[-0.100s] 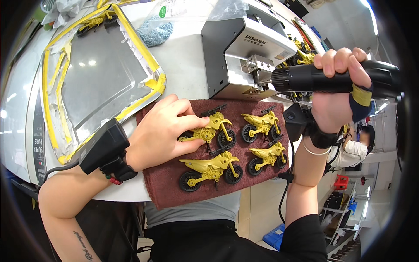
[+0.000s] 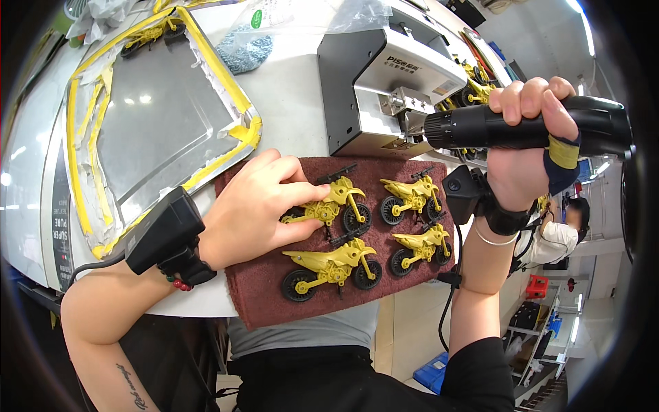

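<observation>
My left hand (image 2: pixel 250 206) lies over the upper-left yellow toy motorcycle (image 2: pixel 341 195), its thumb and fingers closed on the rear half. Part of that toy is hidden under the fingers. My right hand (image 2: pixel 532 134), raised at the right, wraps round a black electric screwdriver (image 2: pixel 473 128) held almost level. The screwdriver's tip reaches the front of a grey and silver screw feeder (image 2: pixel 384 82); whether a screw is on it I cannot tell. Beside the held toy are a lower-left motorcycle (image 2: pixel 329 266), an upper-right one (image 2: pixel 410 197) and a lower-right one (image 2: pixel 420 248), all on a brown towel (image 2: pixel 257 302).
A tray (image 2: pixel 89 233) edged with yellow tape stands at the left, a toy motorcycle (image 2: pixel 152 34) at its far end. A clear bag (image 2: pixel 247 48) with blue contents lies behind. More yellow toys (image 2: pixel 480 90) sit beyond the feeder. Another person (image 2: pixel 559 240) is at the far right.
My right hand and the screwdriver have shifted slightly left at the feeder's front. My left hand and the motorcycles stay where they were.
</observation>
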Demonstrator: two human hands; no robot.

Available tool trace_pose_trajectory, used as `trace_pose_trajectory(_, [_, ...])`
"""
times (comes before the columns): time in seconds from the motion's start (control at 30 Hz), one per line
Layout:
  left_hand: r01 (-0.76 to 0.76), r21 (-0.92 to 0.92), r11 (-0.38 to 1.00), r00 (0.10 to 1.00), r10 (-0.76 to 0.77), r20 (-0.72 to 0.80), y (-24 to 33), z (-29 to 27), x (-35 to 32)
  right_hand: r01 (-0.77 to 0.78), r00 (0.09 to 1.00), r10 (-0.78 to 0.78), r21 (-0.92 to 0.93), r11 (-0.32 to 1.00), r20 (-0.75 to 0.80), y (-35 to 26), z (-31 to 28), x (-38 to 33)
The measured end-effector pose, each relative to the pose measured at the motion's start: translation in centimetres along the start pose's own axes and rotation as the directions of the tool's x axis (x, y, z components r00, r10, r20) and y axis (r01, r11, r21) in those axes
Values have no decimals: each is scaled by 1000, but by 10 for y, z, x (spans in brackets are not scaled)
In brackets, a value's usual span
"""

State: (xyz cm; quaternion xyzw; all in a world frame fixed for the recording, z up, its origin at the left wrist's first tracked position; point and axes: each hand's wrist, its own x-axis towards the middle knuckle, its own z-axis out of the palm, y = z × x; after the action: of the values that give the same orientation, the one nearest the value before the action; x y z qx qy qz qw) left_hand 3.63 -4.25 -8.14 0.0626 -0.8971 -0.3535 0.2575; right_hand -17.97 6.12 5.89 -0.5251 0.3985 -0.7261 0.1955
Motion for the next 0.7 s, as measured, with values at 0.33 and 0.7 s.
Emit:
trace_pose_trajectory(0.33, [-14,-4,1000,1000,14,-7,0,0,1,37,999,-38,-13,999,-35,6,-6,4])
trace_pose_trajectory(0.7, [-22,-1,1000,1000,22,-16,-1,0,-1,-179,973,176,3,984,150,-8,19,-36])
